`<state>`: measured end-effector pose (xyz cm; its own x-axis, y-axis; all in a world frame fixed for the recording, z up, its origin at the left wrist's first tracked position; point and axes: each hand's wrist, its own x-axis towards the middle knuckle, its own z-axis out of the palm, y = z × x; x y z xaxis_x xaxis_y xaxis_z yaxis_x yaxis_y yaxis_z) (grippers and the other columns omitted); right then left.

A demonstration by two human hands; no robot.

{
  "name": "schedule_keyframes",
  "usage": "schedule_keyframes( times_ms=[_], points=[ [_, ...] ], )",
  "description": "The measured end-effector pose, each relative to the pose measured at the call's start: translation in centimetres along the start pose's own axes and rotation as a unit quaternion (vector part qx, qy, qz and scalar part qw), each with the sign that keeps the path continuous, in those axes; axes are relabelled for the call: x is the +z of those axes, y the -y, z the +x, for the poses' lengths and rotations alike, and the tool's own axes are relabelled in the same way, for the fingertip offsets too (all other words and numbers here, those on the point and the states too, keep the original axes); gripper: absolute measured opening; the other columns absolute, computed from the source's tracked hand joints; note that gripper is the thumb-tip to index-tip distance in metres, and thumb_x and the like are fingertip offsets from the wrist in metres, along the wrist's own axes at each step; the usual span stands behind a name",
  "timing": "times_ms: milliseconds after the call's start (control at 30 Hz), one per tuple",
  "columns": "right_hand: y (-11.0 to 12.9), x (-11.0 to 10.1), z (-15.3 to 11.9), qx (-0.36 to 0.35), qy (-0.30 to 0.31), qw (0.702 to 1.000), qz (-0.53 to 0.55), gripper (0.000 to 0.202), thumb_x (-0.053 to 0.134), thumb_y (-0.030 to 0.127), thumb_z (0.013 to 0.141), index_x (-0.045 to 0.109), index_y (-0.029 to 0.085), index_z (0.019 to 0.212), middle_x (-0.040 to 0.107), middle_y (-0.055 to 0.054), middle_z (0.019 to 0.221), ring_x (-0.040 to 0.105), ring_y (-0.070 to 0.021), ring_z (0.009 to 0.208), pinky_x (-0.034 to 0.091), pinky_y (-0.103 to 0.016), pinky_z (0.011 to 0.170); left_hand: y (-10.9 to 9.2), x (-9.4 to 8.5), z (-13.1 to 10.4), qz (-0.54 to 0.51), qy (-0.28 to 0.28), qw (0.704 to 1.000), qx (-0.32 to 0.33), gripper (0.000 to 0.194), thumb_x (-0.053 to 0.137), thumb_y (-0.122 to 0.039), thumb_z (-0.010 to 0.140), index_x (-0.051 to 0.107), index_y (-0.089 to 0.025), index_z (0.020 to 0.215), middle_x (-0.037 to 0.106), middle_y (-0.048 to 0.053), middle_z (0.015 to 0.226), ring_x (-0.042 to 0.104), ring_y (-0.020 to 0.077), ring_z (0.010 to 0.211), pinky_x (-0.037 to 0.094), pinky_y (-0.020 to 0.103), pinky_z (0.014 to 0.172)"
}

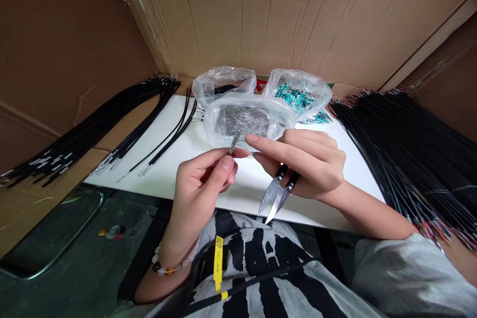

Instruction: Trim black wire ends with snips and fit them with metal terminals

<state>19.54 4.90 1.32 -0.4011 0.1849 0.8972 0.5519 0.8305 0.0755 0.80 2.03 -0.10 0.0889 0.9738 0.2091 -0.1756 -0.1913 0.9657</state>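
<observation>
Between thumb and fingers, my left hand (208, 174) pinches a thin silvery braided piece (234, 142), its tip pointing up. It looks like the braided cable ends on the left; whether a cable continues inside the hand is hidden. My right hand (305, 161) is closed around black-handled thread snips (276, 198), whose blades point down towards my lap and stand apart. The right index fingertip is stretched out close beside the braided tip; I cannot tell if it touches. Just behind both hands sits a clear plastic bag (213, 121) of fine silvery-grey strands (248, 118).
Two more plastic bags stand behind, one with black pieces (223, 89), one with teal pieces (294, 95). Black cables (166, 134) with silvery ends lie left on the white tabletop (156, 181). A large black cable bundle (421, 144) fills the right. Cardboard walls (261, 15) enclose the table.
</observation>
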Motion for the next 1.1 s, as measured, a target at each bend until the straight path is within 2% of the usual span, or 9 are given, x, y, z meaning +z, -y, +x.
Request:
schedule_keyframes(
  times_ms=[133, 333, 433, 600, 700, 767, 900, 1000, 1100],
  points=[
    [0.4, -0.5, 0.5, 0.021, 0.005, 1.0, 0.018, 0.003, 0.069, 0.016, 0.097, 0.07, 0.018, 0.098, 0.054, 0.005, 0.058, 0.051, -0.0097, 0.051, 0.042, -0.025, 0.054, 0.1, 0.0, -0.1, 0.004, 0.024, 1.0, -0.006, 0.024, 0.068, -0.032, 0.095, 0.075, -0.015, 0.079, 0.047, -0.003, 0.06, 0.038, 0.0083, 0.056, 0.028, 0.023, 0.051],
    [0.4, -1.1, 1.0, 0.067, 0.017, 0.997, 0.027, 0.016, 0.058, 0.012, 0.1, 0.063, 0.017, 0.086, 0.057, 0.004, 0.059, 0.05, -0.0084, 0.051, 0.043, -0.022, 0.054, 0.5, -0.4, 0.3, 0.013, 0.114, 0.993, -0.028, 0.016, 0.069, -0.028, 0.096, 0.079, -0.017, 0.091, 0.051, -0.003, 0.061, 0.042, 0.0082, 0.057, 0.031, 0.022, 0.053],
    [0.3, -0.9, 0.7, 0.057, 0.021, 0.998, 0.025, 0.016, 0.055, 0.012, 0.101, 0.062, 0.019, 0.089, 0.054, 0.006, 0.057, 0.049, -0.0082, 0.05, 0.041, -0.023, 0.054, 1.0, -0.4, 0.3, 0.001, 0.091, 0.996, -0.013, 0.02, 0.066, -0.03, 0.099, 0.08, -0.017, 0.094, 0.048, -0.004, 0.058, 0.04, 0.0081, 0.056, 0.029, 0.022, 0.053],
    [0.1, -0.1, 0.0, -0.017, 0.043, 0.998, 0.038, 0.01, 0.055, 0.011, 0.101, 0.063, 0.016, 0.101, 0.061, 0.004, 0.062, 0.053, -0.0101, 0.053, 0.038, -0.026, 0.053, 1.4, 0.2, 0.0, -0.081, 0.079, 0.993, -0.028, 0.026, 0.067, -0.038, 0.099, 0.076, -0.017, 0.088, 0.042, -0.005, 0.056, 0.034, 0.0083, 0.054, 0.024, 0.024, 0.051],
    [0.1, -0.3, 0.1, 0.031, 0.063, 0.991, 0.112, 0.005, 0.06, 0.013, 0.099, 0.064, 0.016, 0.098, 0.064, 0.004, 0.066, 0.053, -0.0079, 0.054, 0.039, -0.024, 0.054, 1.5, 0.3, 0.0, -0.107, 0.085, 0.99, -0.036, 0.025, 0.067, -0.039, 0.099, 0.076, -0.018, 0.089, 0.041, -0.005, 0.056, 0.033, 0.0085, 0.054, 0.024, 0.025, 0.051],
    [0.3, -0.7, 0.5, 0.144, 0.051, 0.967, 0.201, 0.007, 0.065, 0.019, 0.097, 0.064, 0.018, 0.09, 0.059, 0.006, 0.061, 0.048, -0.006, 0.05, 0.037, -0.022, 0.051, 1.7, 0.2, 0.0, -0.097, 0.093, 0.99, -0.03, 0.025, 0.066, -0.04, 0.1, 0.078, -0.02, 0.092, 0.042, -0.004, 0.056, 0.034, 0.0084, 0.054, 0.024, 0.025, 0.052],
    [0.7, -1.2, 1.7, 0.38, 0.029, 0.849, 0.367, 0.007, 0.074, 0.021, 0.087, 0.068, 0.018, 0.088, 0.039, 0.011, 0.052, 0.032, -0.0051, 0.046, 0.028, -0.021, 0.044, 1.9, -0.2, -0.1, -0.055, 0.104, 0.993, -0.013, 0.025, 0.064, -0.041, 0.102, 0.08, -0.023, 0.094, 0.046, -0.004, 0.058, 0.035, 0.0073, 0.054, 0.023, 0.024, 0.051],
    [0.5, -1.2, 2.1, 0.43, 0.053, 0.78, 0.452, 0.005, 0.076, 0.017, 0.082, 0.071, 0.016, 0.084, 0.045, 0.01, 0.056, 0.034, -0.0041, 0.048, 0.032, -0.02, 0.047, 2.0, -0.4, -0.2, -0.013, 0.113, 0.993, 0.011, 0.027, 0.062, -0.04, 0.103, 0.078, -0.021, 0.092, 0.047, -0.005, 0.058, 0.037, 0.0071, 0.054, 0.026, 0.024, 0.052],
    [0.2, -1.2, 1.9, 0.426, 0.099, 0.744, 0.506, 0.005, 0.074, 0.016, 0.086, 0.072, 0.015, 0.081, 0.055, 0.008, 0.06, 0.046, -0.0042, 0.053, 0.041, -0.019, 0.055, 1.7, -0.5, -0.2, 0.029, 0.117, 0.992, 0.031, 0.031, 0.06, -0.035, 0.104, 0.071, -0.019, 0.079, 0.048, -0.005, 0.057, 0.041, 0.0075, 0.054, 0.031, 0.023, 0.054]
  ],
)
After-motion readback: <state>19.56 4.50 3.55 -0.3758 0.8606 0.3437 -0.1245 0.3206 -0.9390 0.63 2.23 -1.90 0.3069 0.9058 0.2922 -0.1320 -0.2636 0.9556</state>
